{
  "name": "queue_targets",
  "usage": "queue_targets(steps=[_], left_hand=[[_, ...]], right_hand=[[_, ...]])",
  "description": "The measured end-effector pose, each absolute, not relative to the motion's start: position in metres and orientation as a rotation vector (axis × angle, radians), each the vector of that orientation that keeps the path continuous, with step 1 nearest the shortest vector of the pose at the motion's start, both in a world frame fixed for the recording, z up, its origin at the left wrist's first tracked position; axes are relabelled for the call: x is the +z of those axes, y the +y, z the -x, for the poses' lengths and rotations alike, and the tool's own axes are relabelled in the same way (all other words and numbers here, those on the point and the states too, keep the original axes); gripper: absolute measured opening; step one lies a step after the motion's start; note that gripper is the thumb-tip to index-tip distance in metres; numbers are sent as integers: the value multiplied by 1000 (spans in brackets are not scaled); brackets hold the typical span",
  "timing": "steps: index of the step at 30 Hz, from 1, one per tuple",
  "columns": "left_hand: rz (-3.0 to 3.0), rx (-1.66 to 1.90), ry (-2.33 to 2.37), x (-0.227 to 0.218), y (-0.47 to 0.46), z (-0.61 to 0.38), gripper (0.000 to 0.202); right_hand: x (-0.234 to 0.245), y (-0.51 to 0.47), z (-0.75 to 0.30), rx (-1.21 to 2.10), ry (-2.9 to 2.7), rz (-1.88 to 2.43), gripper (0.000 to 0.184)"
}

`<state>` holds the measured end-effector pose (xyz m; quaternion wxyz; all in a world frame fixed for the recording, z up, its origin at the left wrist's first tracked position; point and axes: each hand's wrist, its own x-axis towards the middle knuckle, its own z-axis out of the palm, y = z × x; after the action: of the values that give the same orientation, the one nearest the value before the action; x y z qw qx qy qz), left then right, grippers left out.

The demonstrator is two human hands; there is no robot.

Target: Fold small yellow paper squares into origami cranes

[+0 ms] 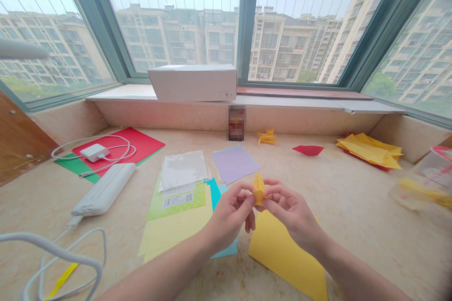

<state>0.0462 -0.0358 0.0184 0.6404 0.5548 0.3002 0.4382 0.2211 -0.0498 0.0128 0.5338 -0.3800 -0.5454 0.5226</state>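
A small folded yellow paper piece (259, 190) is held up between both hands in the middle of the view. My left hand (235, 204) pinches its left side between thumb and fingers. On the other side, my right hand (287, 204) grips the paper with thumb and forefinger. Points of the fold stick up above the fingertips; its lower part is partly hidden by them. Beneath the right hand lies a large sheet of yellow paper (287, 254). Pale yellow sheets (173, 233) and blue paper (229, 249) spread under and beside the left forearm.
Purple square paper (236, 163), a clear packet (185, 169), folded yellow paper figures (267, 137) and a red folded piece (308, 150) lie farther back. Left are a white power bank (106, 188) and cables. Right are stacked yellow papers (369, 148) and a clear plastic container (423, 178).
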Motion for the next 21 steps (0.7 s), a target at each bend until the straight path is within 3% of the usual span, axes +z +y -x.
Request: queue_targets(steps=[21], left_hand=[[-1176, 1015, 568, 25, -34, -45, 30]], right_hand=[[9, -45, -232, 1252, -1331, 947, 23]])
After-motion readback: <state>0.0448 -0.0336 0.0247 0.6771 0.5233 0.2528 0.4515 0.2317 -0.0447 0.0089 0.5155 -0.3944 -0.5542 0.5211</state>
